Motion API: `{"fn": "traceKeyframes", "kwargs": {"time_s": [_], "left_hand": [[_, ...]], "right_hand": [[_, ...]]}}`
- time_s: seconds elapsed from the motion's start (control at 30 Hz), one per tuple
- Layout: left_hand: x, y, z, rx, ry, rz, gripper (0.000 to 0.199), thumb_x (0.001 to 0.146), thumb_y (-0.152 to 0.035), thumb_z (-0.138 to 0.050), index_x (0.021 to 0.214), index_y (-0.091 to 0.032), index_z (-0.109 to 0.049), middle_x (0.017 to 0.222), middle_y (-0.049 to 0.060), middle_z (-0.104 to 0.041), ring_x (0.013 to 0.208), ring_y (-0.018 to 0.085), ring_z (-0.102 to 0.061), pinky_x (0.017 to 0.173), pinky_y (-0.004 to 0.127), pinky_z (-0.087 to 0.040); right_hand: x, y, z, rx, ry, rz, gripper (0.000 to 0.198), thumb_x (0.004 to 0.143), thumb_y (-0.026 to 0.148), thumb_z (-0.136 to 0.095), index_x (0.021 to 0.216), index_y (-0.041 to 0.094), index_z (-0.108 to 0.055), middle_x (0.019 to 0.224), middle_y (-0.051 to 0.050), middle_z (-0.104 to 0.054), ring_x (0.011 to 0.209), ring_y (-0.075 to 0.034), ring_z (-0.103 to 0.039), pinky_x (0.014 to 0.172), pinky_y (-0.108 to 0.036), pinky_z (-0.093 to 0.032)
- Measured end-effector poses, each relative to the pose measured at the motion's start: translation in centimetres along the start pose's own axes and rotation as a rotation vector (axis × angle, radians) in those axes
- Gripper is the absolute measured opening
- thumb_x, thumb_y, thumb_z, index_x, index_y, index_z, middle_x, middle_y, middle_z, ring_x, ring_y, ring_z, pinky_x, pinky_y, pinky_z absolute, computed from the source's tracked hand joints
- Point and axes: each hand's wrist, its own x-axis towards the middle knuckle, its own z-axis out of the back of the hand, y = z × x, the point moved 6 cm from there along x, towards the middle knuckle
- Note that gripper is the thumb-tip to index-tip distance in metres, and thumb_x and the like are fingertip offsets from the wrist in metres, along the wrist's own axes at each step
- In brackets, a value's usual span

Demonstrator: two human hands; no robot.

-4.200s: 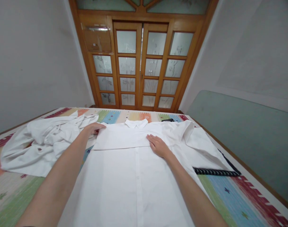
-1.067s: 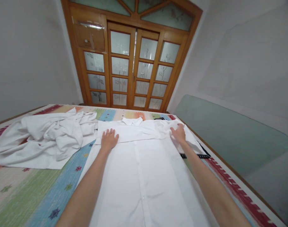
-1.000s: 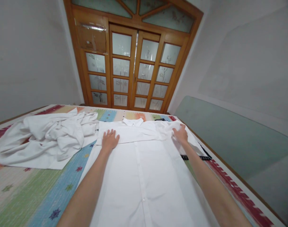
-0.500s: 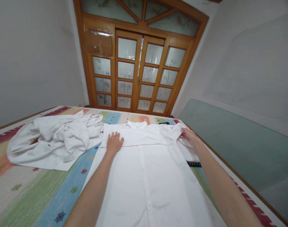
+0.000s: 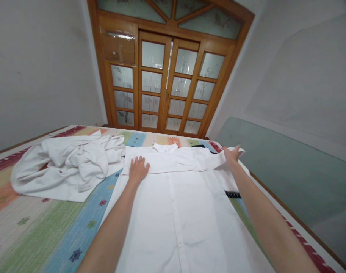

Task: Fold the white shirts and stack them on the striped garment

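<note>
A white button-up shirt lies spread out with its placket up and its collar at the far end. One sleeve is laid across the upper chest, pointing right. My left hand rests flat on the shirt's upper left, fingers spread. At the upper right, my right hand has hold of the sleeve near its end, which sticks out past the hand. How the fingers close on the cloth is partly hidden. More white cloth lies under my right forearm.
A crumpled heap of white cloth lies to the left on the striped, patterned cover. A black item sits beyond the collar, and a black strip shows at right. A pale green panel stands along the right edge.
My right hand has moved right and slightly up, drawing the bunched sleeve out straighter across the shirt. The left hand stays pressed on the shirt.
</note>
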Motion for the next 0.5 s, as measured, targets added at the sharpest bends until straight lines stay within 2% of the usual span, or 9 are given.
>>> {"fn": "traceKeyframes", "kwargs": {"time_s": [0.1,0.2,0.33,0.4,0.5], "left_hand": [[0.0,0.0,0.0,-0.004,-0.001,0.004,0.054,0.096,-0.036,-0.036,0.139,-0.007,-0.051,0.149,0.018,-0.046,0.142,0.033,-0.036,0.118,0.052,-0.024],[0.0,-0.1,0.0,-0.006,-0.008,0.004,0.054,0.096,-0.036,-0.035,0.139,-0.009,-0.05,0.149,0.017,-0.046,0.143,0.033,-0.035,0.117,0.053,-0.025],[0.1,-0.1,-0.3,-0.015,0.003,0.004,0.055,0.096,-0.035,-0.034,0.14,-0.006,-0.049,0.149,0.019,-0.045,0.143,0.034,-0.034,0.118,0.053,-0.023],[0.2,0.0,-0.4,-0.035,0.006,0.008,0.055,0.096,-0.035,-0.035,0.14,-0.006,-0.049,0.15,0.019,-0.044,0.144,0.034,-0.033,0.118,0.054,-0.023],[0.4,0.3,-0.6,-0.086,-0.006,0.0,0.051,0.095,-0.034,-0.039,0.137,-0.01,-0.052,0.149,0.018,-0.046,0.143,0.034,-0.034,0.118,0.056,-0.023]], "right_hand": [[-1.1,2.5,0.4,-0.167,-0.095,0.135,0.091,0.076,0.017,-0.059,0.155,0.009,-0.014,0.15,-0.026,-0.035,0.138,-0.036,-0.037,0.111,-0.049,-0.034],[-3.7,5.8,-1.4,-0.382,-0.005,0.445,0.082,0.074,0.004,-0.049,0.153,0.01,-0.027,0.145,-0.025,-0.043,0.131,-0.033,-0.047,0.104,-0.045,-0.042],[-9.0,7.7,-5.8,-0.716,0.327,0.768,0.055,0.079,0.0,-0.044,0.13,0.01,-0.06,0.121,-0.022,-0.065,0.107,-0.03,-0.064,0.093,-0.04,-0.05],[-12.1,7.8,-7.9,-0.823,0.532,0.928,0.042,0.083,0.002,-0.043,0.114,0.012,-0.069,0.109,-0.02,-0.071,0.1,-0.028,-0.068,0.091,-0.038,-0.05],[-16.6,7.7,-9.8,-0.803,0.772,1.179,0.038,0.083,0.002,-0.046,0.107,0.015,-0.072,0.119,-0.016,-0.069,0.107,-0.025,-0.066,0.097,-0.038,-0.047]]}}
